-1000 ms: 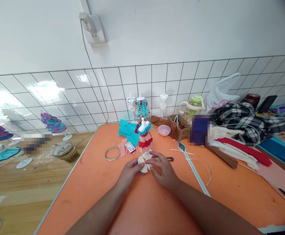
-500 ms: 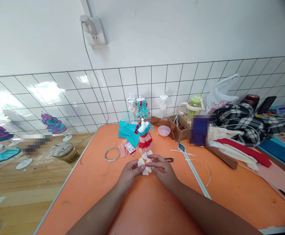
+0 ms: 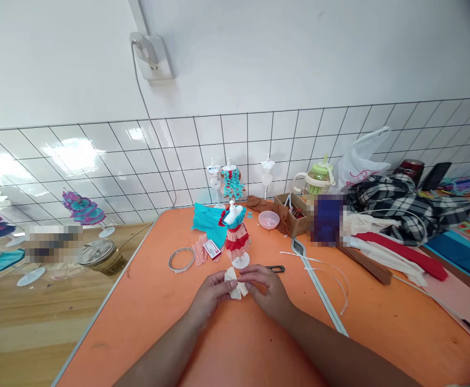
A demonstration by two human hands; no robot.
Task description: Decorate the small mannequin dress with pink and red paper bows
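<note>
A small cream pleated paper piece is pinched between both hands low over the orange table. My left hand grips its left side with closed fingers. My right hand grips its right side, thumb and fingers pressed together. Just beyond stands a little white mannequin on a round base, dressed in a teal top and a red and pink ruffled skirt.
A tape ring, a small red and white box, teal paper, a pink bowl, a black clip, a metal ruler, a cardboard box and plaid cloth lie around. More dressed mannequins stand by the tiled wall.
Both hands have drawn slightly nearer with the pleated piece, squeezing it into a tighter bundle. The view has tilted a little, so the mannequin sits lower in the picture.
</note>
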